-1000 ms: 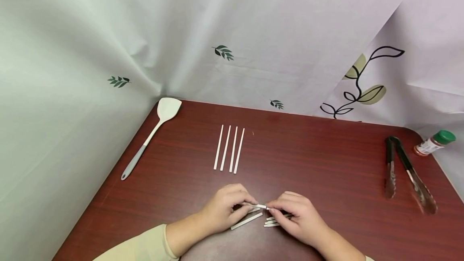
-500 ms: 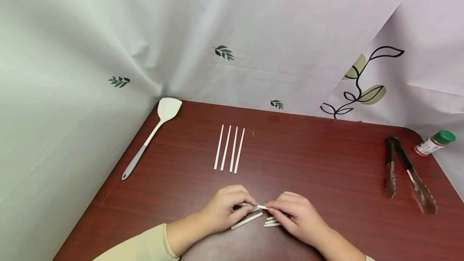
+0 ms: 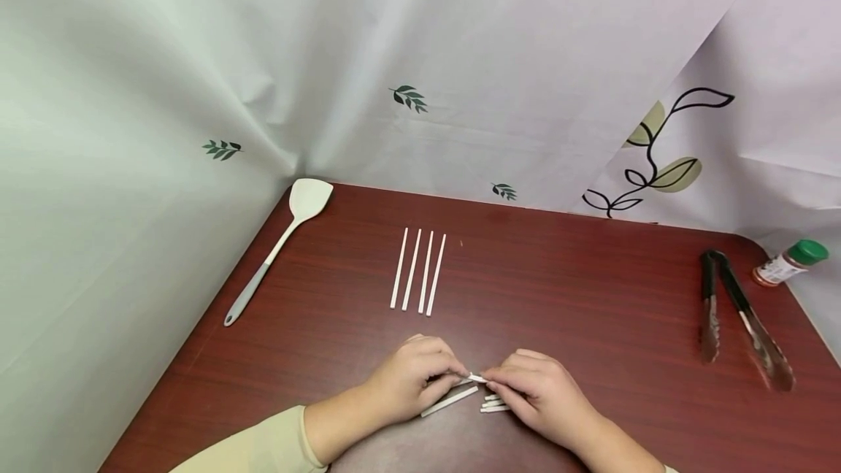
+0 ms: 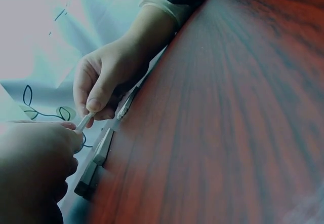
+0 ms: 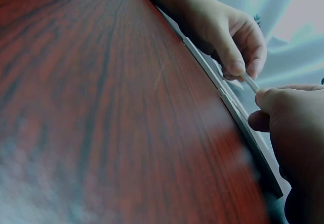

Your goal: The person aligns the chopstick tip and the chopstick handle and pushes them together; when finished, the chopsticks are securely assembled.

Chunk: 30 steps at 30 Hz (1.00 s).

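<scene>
Pinched a white stick point(image 3: 478, 379) with left hand point(image 3: 418, 378) and right hand point(image 3: 539, 389) together, about equally near each; held it lengthwise across the gap between them, raised above the table point(image 3: 591, 298), near other loose sticks point(image 3: 450, 401).

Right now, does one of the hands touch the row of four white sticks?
No, in the head view a strip of table lies between the four white sticks and both the left hand and the right hand.
</scene>
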{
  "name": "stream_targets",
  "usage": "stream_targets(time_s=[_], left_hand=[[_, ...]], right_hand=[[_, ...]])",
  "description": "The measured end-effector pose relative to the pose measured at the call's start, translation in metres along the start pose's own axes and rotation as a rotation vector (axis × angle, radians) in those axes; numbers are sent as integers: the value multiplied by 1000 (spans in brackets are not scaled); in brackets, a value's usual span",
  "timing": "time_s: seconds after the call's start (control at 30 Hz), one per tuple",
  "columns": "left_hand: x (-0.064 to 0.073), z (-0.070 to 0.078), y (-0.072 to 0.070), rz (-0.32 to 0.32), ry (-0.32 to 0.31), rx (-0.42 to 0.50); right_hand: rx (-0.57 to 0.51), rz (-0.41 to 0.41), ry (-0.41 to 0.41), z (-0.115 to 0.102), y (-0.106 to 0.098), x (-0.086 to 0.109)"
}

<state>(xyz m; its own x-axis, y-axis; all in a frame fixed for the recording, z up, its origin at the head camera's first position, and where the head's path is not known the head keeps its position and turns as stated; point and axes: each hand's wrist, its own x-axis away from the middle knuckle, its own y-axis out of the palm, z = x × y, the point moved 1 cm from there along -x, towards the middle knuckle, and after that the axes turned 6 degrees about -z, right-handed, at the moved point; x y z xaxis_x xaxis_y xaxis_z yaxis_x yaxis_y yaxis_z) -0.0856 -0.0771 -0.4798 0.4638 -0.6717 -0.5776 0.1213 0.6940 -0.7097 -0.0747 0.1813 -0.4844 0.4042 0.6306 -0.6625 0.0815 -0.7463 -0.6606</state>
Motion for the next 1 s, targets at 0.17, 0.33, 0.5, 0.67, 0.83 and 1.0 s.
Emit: stream_targets(time_s=[0.17, 0.33, 0.5, 0.67, 0.83, 1.0], left_hand=[[0, 0, 1, -5, 1, 17], [0, 1, 2, -3, -6, 29], [1, 0, 2, -8, -8, 29], [0, 1, 3, -4, -9, 29], [0, 1, 5, 5, -1, 36], [0, 0, 5, 15, 11, 57]], right_hand=[[-25, -3, 16, 1, 0, 1], [-24, 6, 23, 2, 1, 1], [-28, 21, 27, 0, 2, 0], [-28, 32, 25, 0, 3, -1], [-33, 32, 31, 0, 4, 0], [-40, 33, 43, -1, 6, 0]])
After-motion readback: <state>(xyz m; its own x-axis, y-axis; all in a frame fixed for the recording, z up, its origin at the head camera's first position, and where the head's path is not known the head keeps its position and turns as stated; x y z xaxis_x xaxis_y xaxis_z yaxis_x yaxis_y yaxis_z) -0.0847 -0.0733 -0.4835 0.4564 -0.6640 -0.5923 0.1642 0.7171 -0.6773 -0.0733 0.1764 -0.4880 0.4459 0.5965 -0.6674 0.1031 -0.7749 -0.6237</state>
